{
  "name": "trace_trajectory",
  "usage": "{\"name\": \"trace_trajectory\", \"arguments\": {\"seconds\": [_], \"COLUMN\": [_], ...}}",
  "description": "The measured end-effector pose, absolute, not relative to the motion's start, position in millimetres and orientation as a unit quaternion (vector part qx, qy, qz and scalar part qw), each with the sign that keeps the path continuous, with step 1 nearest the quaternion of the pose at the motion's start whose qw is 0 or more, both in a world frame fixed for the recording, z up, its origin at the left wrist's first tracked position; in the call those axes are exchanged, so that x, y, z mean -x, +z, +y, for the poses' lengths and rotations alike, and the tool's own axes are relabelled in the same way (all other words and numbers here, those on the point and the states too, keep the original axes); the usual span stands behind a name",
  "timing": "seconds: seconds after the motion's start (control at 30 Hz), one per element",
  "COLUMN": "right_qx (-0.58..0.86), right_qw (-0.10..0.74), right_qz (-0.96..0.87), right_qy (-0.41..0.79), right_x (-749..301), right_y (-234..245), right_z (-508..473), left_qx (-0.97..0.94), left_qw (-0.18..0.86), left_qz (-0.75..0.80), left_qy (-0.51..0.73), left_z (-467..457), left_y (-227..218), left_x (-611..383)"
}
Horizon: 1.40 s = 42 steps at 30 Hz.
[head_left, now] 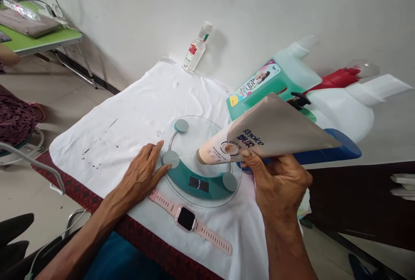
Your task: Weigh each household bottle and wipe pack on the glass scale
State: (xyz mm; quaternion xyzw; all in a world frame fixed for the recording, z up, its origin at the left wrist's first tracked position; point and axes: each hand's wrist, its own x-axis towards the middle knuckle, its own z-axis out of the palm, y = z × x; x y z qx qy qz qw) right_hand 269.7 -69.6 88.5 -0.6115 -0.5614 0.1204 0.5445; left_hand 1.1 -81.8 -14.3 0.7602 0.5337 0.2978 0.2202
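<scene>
My right hand (279,182) is wrapped round a beige Rejoice tube (259,135), held tilted with its cap end just over the round glass scale (197,159). My left hand (144,172) lies flat with fingers stretched, touching the scale's left rim. The scale has a teal base with a dark display (198,183) and grey round pads. A pink smartwatch (188,218) lies on the white cloth (129,116) just in front of the scale.
Behind the tube stand a green bottle (259,87), a white bottle (343,107), a red-topped bottle (337,77) and a blue object (333,150). A small clear bottle (196,49) leans against the wall. A green table (35,40) stands at the far left.
</scene>
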Motion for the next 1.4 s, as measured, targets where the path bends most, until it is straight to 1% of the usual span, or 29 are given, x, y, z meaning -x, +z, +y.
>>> {"name": "trace_trajectory", "arguments": {"seconds": [0.07,0.17,0.27,0.33,0.47,0.53,0.67,0.83,1.4], "right_qx": [0.608,0.586,0.617,0.654,0.710,0.713,0.692,0.668,0.682], "right_qw": [0.548,0.601,0.635,0.629,0.588,0.586,0.622,0.656,0.634], "right_qz": [-0.554,-0.505,-0.418,-0.378,-0.357,-0.347,-0.296,-0.263,-0.288], "right_qy": [0.154,0.201,0.203,0.181,0.153,0.166,0.216,0.234,0.225], "right_x": [-274,-284,-294,-300,-305,-305,-303,-303,-302], "right_y": [80,60,33,17,-3,-6,-9,-9,-14], "right_z": [-75,-84,-97,-110,-134,-138,-131,-124,-121], "left_qx": [-0.761,-0.764,-0.760,-0.759,-0.764,-0.769,-0.775,-0.776,-0.780], "left_qw": [0.221,0.218,0.210,0.204,0.199,0.199,0.187,0.180,0.175], "left_qz": [0.535,0.530,0.534,0.535,0.534,0.533,0.533,0.532,0.527], "left_qy": [0.293,0.296,0.304,0.310,0.303,0.292,0.283,0.287,0.288], "left_z": [-81,-79,-79,-79,-77,-76,-74,-73,-72], "left_y": [-13,-12,-11,-11,-7,-4,2,1,0], "left_x": [-1,0,-1,-1,-1,-1,0,-1,0]}}
